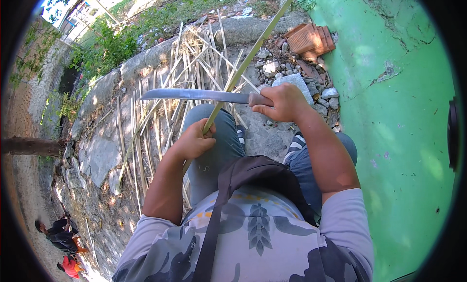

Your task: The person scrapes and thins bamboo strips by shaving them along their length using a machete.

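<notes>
Left hand [197, 140] clasping strip [262, 39], right hand [282, 102] clenching machete [194, 94], blade tip [147, 94] in open air

A green-painted surface [399, 150], cracked and chipped in places, fills the right side of the frame. At its upper edge, right of top centre, terracotta roof tiles [310, 41] lie stacked beside grey stone rubble [330, 93]. A leafy green shrub [116, 43] grows at upper left. A brown tree trunk [31, 146] enters from the left edge; at lower left, a person in black [62, 238] sits near another in red [71, 266].
</notes>
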